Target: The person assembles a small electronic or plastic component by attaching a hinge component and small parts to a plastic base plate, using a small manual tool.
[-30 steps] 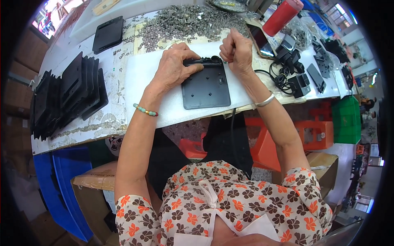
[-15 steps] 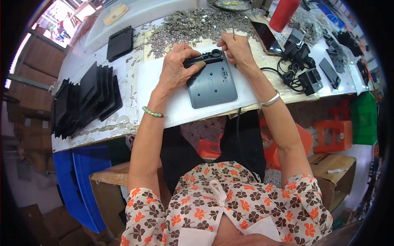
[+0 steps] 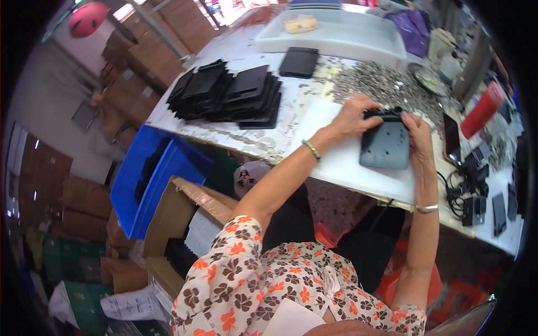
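Observation:
A dark grey plastic panel (image 3: pixel 384 147) with small holes lies flat on a white sheet (image 3: pixel 330 154) at the table's front edge. A black hinge-like bar (image 3: pixel 389 113) runs along its far end. My left hand (image 3: pixel 357 115) is closed on the far left corner, thumb on the near side of the bar and fingers beyond it. My right hand (image 3: pixel 419 136) grips the panel's right edge near the far corner, its fingertips at the bar's right end. Part of the bar is hidden by my fingers.
Stacks of black plastic panels (image 3: pixel 249 89) stand to the left, with a single black panel (image 3: pixel 299 62) farther back. Small metal parts (image 3: pixel 375 84) lie heaped beyond my hands. To the right are a phone (image 3: pixel 450 137), a red cylinder (image 3: pixel 482 110) and black adapters with cables (image 3: pixel 475 210).
The view has swung left, so the table appears farther right. My right hand has come from above the panel's far right corner down onto its right edge. My left hand keeps its hold.

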Action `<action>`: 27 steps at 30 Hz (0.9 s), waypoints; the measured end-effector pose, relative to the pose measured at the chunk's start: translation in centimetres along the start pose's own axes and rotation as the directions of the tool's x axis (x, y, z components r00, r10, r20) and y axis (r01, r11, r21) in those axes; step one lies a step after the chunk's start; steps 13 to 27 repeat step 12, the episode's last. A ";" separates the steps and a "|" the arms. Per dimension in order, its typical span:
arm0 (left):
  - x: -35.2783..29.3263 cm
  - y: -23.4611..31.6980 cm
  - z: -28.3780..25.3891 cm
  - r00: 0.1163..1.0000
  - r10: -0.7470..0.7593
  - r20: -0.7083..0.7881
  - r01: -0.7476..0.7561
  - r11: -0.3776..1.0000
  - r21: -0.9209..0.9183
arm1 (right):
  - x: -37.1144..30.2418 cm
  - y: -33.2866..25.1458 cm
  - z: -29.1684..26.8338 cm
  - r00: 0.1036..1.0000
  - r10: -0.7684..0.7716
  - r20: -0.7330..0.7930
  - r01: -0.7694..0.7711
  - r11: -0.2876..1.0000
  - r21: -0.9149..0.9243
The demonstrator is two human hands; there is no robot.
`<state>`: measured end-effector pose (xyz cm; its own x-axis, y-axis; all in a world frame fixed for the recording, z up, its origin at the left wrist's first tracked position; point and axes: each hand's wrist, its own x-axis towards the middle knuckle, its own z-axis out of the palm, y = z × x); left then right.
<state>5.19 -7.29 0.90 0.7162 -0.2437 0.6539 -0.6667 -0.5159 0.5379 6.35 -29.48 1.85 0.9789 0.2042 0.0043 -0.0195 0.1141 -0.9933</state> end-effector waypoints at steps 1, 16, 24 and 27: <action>0.2 0.0 -0.3 0.999 0.011 0.038 -0.012 0.999 0.033 | 0.1 0.0 -0.1 1.000 0.017 0.007 -0.017 1.000 -0.012; 2.2 2.6 -2.3 0.941 -0.105 0.322 0.001 0.952 0.305 | 1.2 1.0 -0.3 0.997 -0.032 0.067 0.029 0.998 0.054; 2.2 2.6 -2.3 0.941 -0.105 0.322 0.001 0.952 0.305 | 1.2 1.0 -0.3 0.997 -0.032 0.067 0.029 0.998 0.054; 2.2 2.6 -2.3 0.941 -0.105 0.322 0.001 0.952 0.305 | 1.2 1.0 -0.3 0.997 -0.032 0.067 0.029 0.998 0.054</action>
